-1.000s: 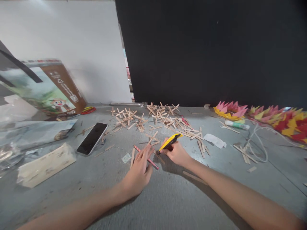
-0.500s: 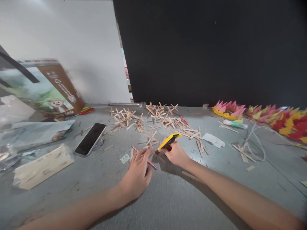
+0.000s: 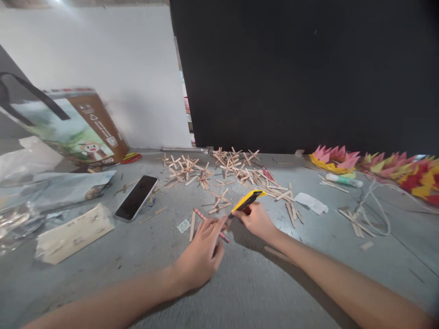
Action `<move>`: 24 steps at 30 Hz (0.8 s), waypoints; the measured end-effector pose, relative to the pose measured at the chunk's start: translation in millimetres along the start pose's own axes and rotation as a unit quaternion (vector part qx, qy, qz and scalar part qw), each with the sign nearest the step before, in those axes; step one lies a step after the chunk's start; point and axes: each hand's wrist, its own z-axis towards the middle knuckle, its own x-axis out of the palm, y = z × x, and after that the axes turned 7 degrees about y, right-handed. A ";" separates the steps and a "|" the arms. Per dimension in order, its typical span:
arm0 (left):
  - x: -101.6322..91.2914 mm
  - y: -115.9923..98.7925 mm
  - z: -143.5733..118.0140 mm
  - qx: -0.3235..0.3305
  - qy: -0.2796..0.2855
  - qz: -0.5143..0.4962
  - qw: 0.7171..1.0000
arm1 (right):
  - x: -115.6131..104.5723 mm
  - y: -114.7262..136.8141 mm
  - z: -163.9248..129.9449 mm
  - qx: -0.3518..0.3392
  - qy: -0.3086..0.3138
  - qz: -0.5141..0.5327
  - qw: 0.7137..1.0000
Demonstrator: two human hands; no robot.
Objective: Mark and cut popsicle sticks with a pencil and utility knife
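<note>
My right hand [image 3: 258,222] is closed around a yellow-and-black utility knife [image 3: 247,201], its blade end pointing down and left to the tabletop. Close to the tip is a small piece of wooden stick [image 3: 227,225], partly hidden by my fingers. My left hand [image 3: 202,251] lies low on the table, fingers together and angled toward the knife. A red patterned pencil [image 3: 224,237] runs slantwise under or between those fingers, both ends showing. Beside them lie a loose craft stick [image 3: 192,225] and a small printed paper square [image 3: 184,225].
Behind my hands are piles of crossed craft sticks [image 3: 185,168]. A phone [image 3: 137,197], plastic packet [image 3: 75,234] and printed bag [image 3: 85,132] sit left. Rightward are a white paper scrap [image 3: 311,203], glue stick [image 3: 344,180], white cable [image 3: 371,201] and folded-paper pieces [image 3: 334,158].
The whole view has shifted slightly, so things appear a little further right. Both hands keep nearly the same places, the knife still at the stick piece by my left fingertips.
</note>
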 end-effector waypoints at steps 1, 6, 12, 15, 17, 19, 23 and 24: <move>-1.8 -2.1 -0.2 0.019 0.016 -0.009 1.000 | -0.1 -0.2 0.4 0.002 0.000 0.011 1.000; -8.7 -11.2 0.0 0.076 0.086 -0.045 0.992 | -1.3 1.9 2.0 0.003 0.013 0.049 0.999; -6.4 -5.6 1.4 -0.009 -0.020 -0.072 0.997 | -4.3 6.8 0.3 -0.009 0.040 0.045 0.998; -1.1 1.7 2.1 -0.041 -0.019 -0.053 0.998 | -4.3 10.7 -1.9 -0.047 0.082 0.065 0.993; 2.7 5.4 2.0 -0.051 -0.005 -0.036 0.998 | -3.5 12.4 -3.1 -0.054 0.093 0.079 0.991; 5.3 7.4 1.4 -0.052 0.000 -0.022 0.998 | -2.6 13.2 -3.8 -0.043 0.091 0.079 0.992; 5.4 6.4 0.5 -0.060 -0.005 -0.015 0.998 | -2.2 14.3 -4.4 -0.019 0.087 0.066 0.994; 5.0 5.7 0.5 -0.062 -0.005 -0.014 0.998 | -2.3 14.6 -4.5 -0.016 0.087 0.063 0.994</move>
